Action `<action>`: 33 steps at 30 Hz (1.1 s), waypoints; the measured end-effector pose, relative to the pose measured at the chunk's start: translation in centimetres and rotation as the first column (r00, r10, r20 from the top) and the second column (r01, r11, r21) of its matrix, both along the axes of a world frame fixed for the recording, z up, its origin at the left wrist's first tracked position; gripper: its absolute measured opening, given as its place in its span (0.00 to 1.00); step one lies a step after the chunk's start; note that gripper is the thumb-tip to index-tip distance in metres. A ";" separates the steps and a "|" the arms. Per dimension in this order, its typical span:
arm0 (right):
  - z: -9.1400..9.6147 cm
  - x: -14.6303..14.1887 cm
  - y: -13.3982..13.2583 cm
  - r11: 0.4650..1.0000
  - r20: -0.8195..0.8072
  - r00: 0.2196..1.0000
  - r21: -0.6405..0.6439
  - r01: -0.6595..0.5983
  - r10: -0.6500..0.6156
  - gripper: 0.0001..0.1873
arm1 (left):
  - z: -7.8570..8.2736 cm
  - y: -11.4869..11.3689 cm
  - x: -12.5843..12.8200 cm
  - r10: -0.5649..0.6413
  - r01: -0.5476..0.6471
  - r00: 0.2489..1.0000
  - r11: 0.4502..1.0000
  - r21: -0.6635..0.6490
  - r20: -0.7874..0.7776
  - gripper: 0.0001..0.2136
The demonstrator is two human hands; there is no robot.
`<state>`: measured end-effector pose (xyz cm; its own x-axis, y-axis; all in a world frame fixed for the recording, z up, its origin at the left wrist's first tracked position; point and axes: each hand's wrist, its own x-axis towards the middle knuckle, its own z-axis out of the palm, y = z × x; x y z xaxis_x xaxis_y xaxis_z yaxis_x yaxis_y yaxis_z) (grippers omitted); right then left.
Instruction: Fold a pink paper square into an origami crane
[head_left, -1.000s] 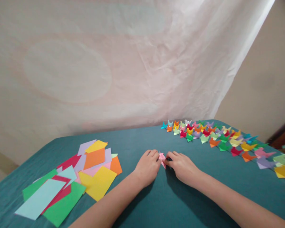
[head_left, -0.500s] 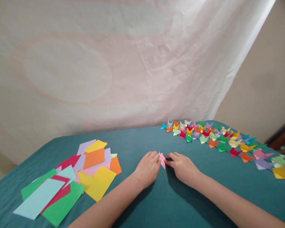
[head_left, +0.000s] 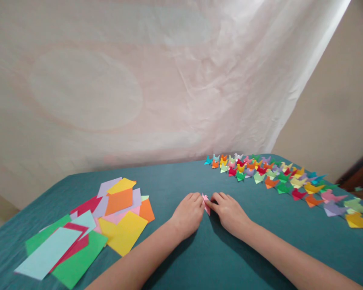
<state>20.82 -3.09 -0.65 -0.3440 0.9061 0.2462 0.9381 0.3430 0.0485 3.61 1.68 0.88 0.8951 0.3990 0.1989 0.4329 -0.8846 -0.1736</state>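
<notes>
Between my two hands is a small pink origami bird [head_left: 207, 208], partly covered by fingers. My left hand [head_left: 189, 213] grips it from the left with curled fingers. From the other side my right hand [head_left: 229, 209] pinches it, thumb and fingers over its right edge. A pointed tip shows above the fingers and another points down toward me. The fine folds are too small to make out.
Loose coloured paper sheets [head_left: 124, 233] lie overlapping at the left on the dark green tablecloth [head_left: 175, 177]. Rows of folded paper birds [head_left: 271, 182] stand along the right side. A pale cloth [head_left: 157, 80] hangs behind the table.
My right hand has shifted slightly left, its thumb now covering more of the pink bird. My left hand has stayed in place.
</notes>
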 end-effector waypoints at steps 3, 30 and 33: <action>0.1 -0.2 0.1 1.000 0.016 1.000 -0.009 0.023 -0.023 0.16 | 0.0 0.0 0.1 -0.002 0.002 1.000 1.000 -0.002 -0.005 0.11; 1.0 0.1 -0.2 0.995 0.047 0.996 -0.078 -0.066 0.070 0.16 | 0.7 -0.2 0.1 0.014 -0.014 1.000 1.000 -0.027 -0.011 0.09; 1.1 0.0 -0.7 0.992 0.073 0.994 -0.096 -0.080 0.087 0.16 | 0.7 -0.2 0.2 0.009 -0.010 1.000 1.000 -0.028 -0.008 0.09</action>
